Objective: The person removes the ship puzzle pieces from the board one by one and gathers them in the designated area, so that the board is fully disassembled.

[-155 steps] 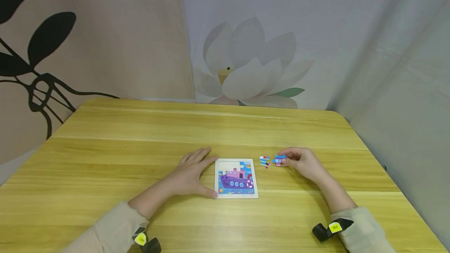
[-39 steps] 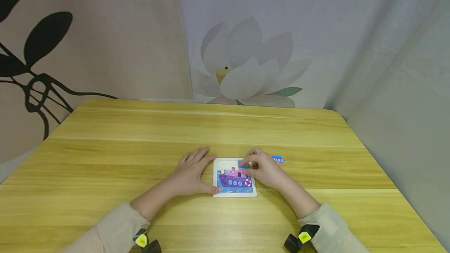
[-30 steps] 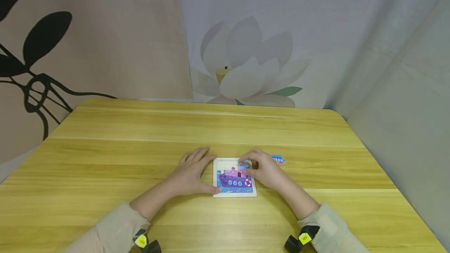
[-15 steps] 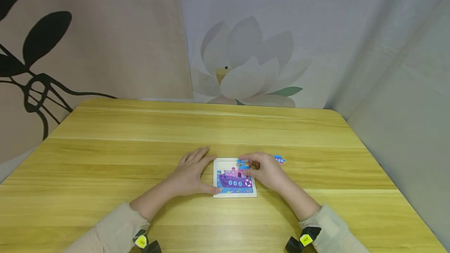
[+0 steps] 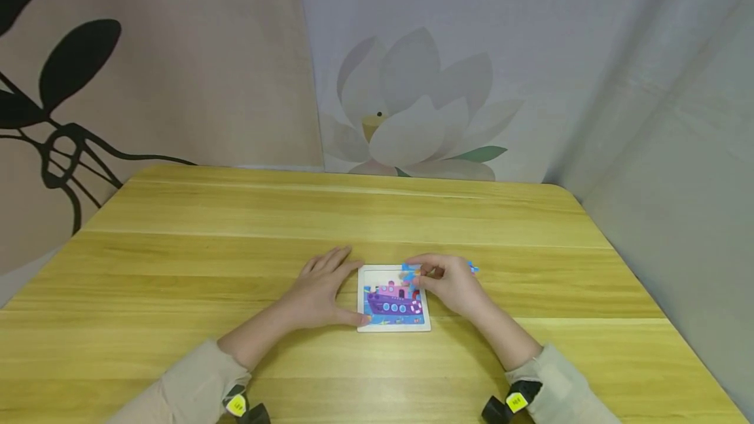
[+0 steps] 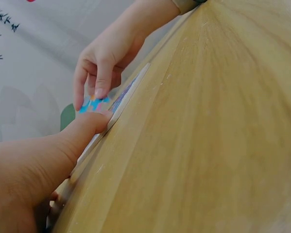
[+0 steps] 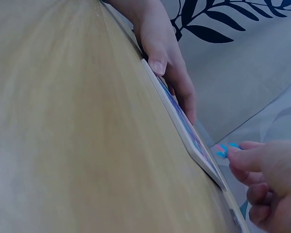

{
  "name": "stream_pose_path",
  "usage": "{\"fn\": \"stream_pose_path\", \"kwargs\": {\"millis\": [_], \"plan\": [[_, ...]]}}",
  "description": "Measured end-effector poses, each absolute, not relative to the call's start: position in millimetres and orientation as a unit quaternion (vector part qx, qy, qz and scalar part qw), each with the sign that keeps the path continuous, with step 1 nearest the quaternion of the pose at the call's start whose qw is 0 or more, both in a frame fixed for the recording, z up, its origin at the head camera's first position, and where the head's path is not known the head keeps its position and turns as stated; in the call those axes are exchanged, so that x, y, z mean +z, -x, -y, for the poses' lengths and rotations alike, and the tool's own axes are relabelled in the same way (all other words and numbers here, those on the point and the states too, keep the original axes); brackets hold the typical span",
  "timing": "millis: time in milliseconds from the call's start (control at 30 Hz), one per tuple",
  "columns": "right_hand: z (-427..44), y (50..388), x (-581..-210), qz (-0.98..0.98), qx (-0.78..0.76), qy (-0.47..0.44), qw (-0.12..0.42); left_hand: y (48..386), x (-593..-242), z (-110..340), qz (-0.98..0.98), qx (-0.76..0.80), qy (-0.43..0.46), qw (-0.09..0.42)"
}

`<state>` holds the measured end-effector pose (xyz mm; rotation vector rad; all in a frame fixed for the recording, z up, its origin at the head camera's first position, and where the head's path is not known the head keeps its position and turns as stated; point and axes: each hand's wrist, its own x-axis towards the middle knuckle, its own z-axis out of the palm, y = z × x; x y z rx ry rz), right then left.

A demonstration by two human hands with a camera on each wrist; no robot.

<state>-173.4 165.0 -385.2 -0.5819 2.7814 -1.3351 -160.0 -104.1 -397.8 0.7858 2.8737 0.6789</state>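
Observation:
A white-framed jigsaw puzzle (image 5: 393,328) with a purple-and-pink ship lies on the table; a blank white area shows in its upper left. My left hand (image 5: 318,293) lies at its left side, fingers spread, with the thumb on the frame's lower left corner. My right hand (image 5: 450,283) pinches a blue puzzle piece (image 5: 408,273) between thumb and forefinger at the upper right corner. In the left wrist view the piece (image 6: 93,104) is raised off the puzzle, showing blue, orange and pink. Another blue piece (image 5: 474,268) lies behind the right hand, mostly hidden.
The wooden table (image 5: 235,214) stretches around the puzzle on every side. Behind it hangs a pale curtain (image 5: 424,84) printed with a lotus and dark leaves. Black wrist cameras (image 5: 499,409) sit on both sleeves.
The right hand has moved from the loose pieces at the right to the puzzle's upper right corner. Lately it shifts slightly right, piece in its pinch. The left hand stays nearly still.

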Motion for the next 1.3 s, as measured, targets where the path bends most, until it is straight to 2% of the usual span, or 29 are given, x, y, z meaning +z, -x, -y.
{"fn": "stream_pose_path", "kwargs": {"millis": [300, 767, 1300], "plan": [[-174, 174, -380, -0.881, -0.445, 0.162, -0.013, 159, -396, 104, -0.94, 0.219, -0.256, 0.049], [-214, 180, -373, -0.873, -0.464, 0.149, -0.026, 159, -398, 104, -0.94, 0.221, -0.256, 0.046], [-261, 190, -363, -0.883, -0.45, 0.133, 0.022, 159, -396, 104, -0.941, 0.219, -0.255, 0.046]]}}
